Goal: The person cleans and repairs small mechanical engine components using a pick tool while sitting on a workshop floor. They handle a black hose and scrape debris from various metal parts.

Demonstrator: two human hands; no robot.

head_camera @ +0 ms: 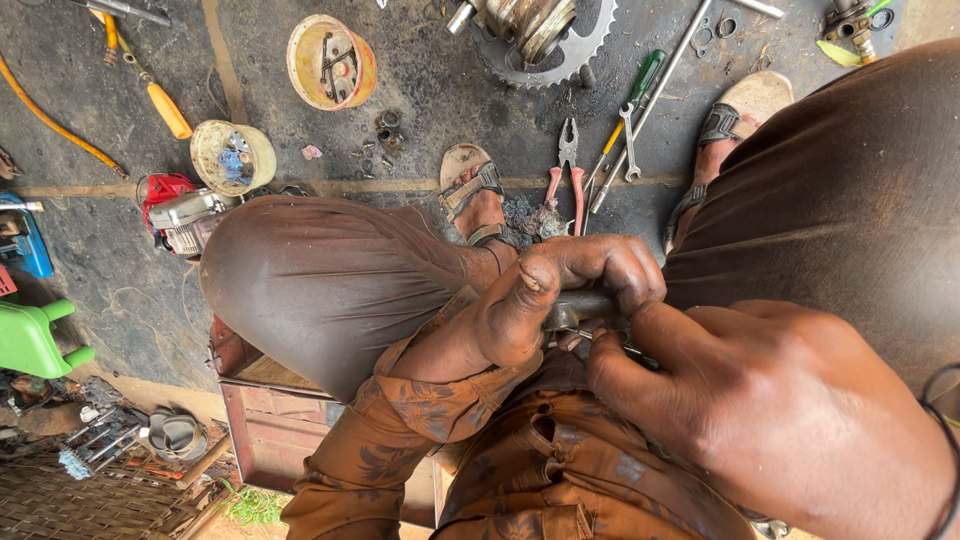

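I sit with knees apart and look down into my lap. My left hand (pixel 560 295) is curled around a small dark metal part (pixel 578 308) held between my thighs. My right hand (pixel 770 400) closes in from the right, its fingers pinching the same part from below; a thin metal piece shows between the fingers. Most of the part is hidden by both hands. My sandalled feet (pixel 476 195) rest on the dark concrete floor below.
On the floor lie red-handled pliers (pixel 566 175), a wrench and a green screwdriver (pixel 632 100), a long steel rod (pixel 655 95), a toothed sprocket (pixel 545 45), two round tins of small parts (pixel 332 62), a small red engine (pixel 180 215), and a green can (pixel 35 338).
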